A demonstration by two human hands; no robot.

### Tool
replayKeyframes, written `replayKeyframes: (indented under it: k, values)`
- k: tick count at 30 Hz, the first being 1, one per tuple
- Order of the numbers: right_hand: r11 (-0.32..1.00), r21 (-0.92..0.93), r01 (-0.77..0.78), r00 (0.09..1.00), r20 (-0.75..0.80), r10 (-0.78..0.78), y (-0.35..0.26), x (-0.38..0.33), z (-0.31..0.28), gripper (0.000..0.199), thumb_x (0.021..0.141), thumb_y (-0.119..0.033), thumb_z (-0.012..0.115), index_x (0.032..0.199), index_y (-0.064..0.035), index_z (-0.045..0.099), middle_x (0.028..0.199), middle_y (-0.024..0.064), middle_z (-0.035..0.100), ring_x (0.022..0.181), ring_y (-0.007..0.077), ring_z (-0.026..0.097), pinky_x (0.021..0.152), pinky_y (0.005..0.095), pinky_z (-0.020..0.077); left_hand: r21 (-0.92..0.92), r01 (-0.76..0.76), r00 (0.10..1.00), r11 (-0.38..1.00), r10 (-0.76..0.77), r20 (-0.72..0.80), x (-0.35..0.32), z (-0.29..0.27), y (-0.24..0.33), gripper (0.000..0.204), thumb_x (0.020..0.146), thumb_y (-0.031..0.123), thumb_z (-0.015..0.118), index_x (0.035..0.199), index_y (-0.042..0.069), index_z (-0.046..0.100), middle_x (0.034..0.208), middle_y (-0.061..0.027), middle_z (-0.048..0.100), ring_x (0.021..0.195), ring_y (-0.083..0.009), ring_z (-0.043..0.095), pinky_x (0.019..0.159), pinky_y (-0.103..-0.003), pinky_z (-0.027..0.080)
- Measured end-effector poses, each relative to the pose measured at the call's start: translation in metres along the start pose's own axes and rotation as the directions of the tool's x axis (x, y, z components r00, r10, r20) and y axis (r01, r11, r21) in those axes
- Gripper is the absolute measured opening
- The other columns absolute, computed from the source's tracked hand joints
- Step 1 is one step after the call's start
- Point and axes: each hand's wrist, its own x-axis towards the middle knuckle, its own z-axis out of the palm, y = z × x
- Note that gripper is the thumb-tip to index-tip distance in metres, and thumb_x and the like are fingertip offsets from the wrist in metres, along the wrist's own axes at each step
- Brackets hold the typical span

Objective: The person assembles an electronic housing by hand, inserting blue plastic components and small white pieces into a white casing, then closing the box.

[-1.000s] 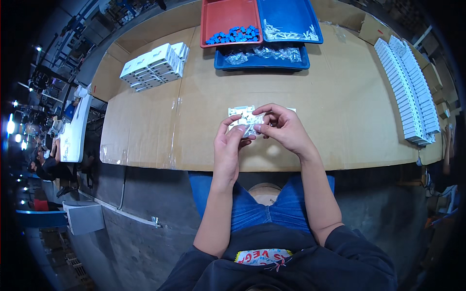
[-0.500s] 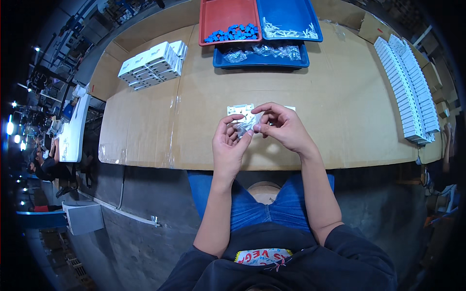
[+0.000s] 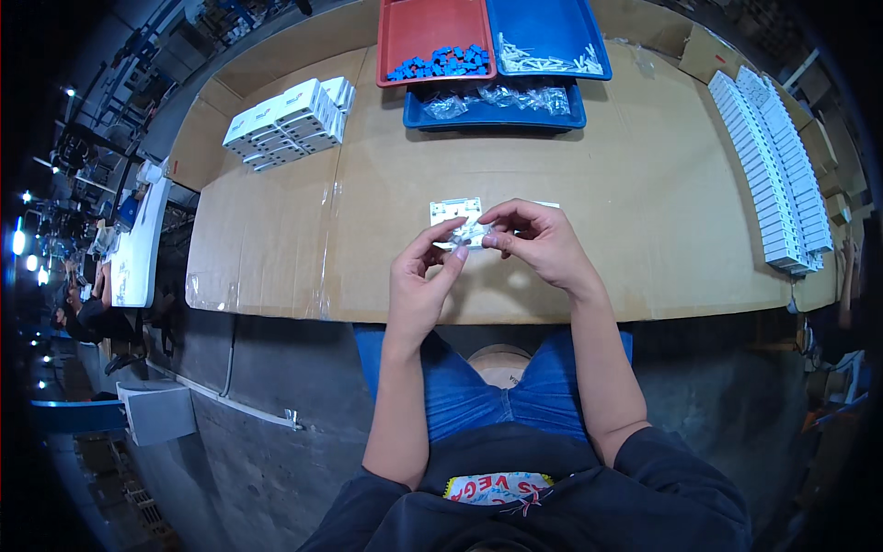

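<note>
- in the head view, holding a small, crumpled, clear plastic bag (image 3: 473, 233) over the near middle of the brown cardboard-covered table (image 3: 386, 248).
- clamped on the bag's right side with thumb and fingertips of the bare right hand (image 3: 543, 247).
- at the bag's left side with the bare left hand (image 3: 418, 283), thumb and forefinger apart; cannot tell whether gripping the film.
- lying just beyond the bag, partly covered: a white, squarish plastic part (image 3: 447, 210).
- at the far middle: a red plastic tray (image 3: 432, 28) of small blue plastic blocks (image 3: 446, 64), beside a blue plastic tray (image 3: 547, 28) of thin white plastic sticks (image 3: 552, 60).
- possibly at risk of spilling contents, too blurred to identify, through sudden tearing of thin film.
- also likely to slip leftward or twist, given an uncertain left hold.
</note>
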Motion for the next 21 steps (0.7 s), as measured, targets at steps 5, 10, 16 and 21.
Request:
replayKeyframes:
  k: [5,10,16,21]
  values:
    - [1.0,0.002,-0.018,1.0,0.008,0.018,0.006,0.001,0.002,0.022,0.093,-0.003,0.076,0.116,-0.0017,0.073,0.097,0.002,0.072,0.084,0.0048,0.063,0.074,0.0214,0.0508,0.055,-0.021,0.997,0.998,0.017,0.079,0.006,-0.018,-0.004,0.039,0.096,0.002,0.073,0.134,0.002,0.066,0.102,0.0014,0.065,0.087,-0.0042,0.057,0.079,-0.02,0.047]
    - [0.999,-0.038,-0.014,1.0,0.008,0.015,0.009,0.003,0.004,0.023,0.093,-0.003,0.076,0.115,-0.0012,0.073,0.095,0.0013,0.073,0.084,0.0048,0.064,0.074,0.0216,0.0507,-0.067,0.007,0.999,0.998,-0.003,0.049,0.004,-0.019,-0.009,0.038,0.094,0.001,0.073,0.131,0.002,0.066,0.104,0.0003,0.064,0.089,-0.0049,0.059,0.082,-0.021,0.049]
    - [0.997,-0.076,0.008,1.0,-0.004,-0.008,0.01,0.004,0.009,0.021,0.092,-0.006,0.078,0.112,-0.0023,0.073,0.09,0.0006,0.072,0.082,0.0046,0.063,0.074,0.0218,0.0494,-0.447,0.108,0.96,0.888,-0.21,-0.186,-0.002,0.003,-0.021,0.027,0.097,0.006,0.073,0.123,0.001,0.066,0.108,-0.0019,0.067,0.092,-0.0071,0.063,0.083,-0.023,0.052]
    - [0.994,-0.106,0.005,1.0,0.003,-0.005,0.012,0.004,0.016,0.024,0.091,-0.008,0.08,0.113,-0.0042,0.073,0.089,-0.0007,0.072,0.08,0.0039,0.061,0.073,0.0214,0.0481,-0.45,0.122,0.95,0.885,-0.235,-0.205,-0.003,-0.004,-0.033,0.028,0.099,0.008,0.071,0.125,0.007,0.061,0.107,-0.0009,0.068,0.091,-0.0078,0.063,0.083,-0.025,0.051]
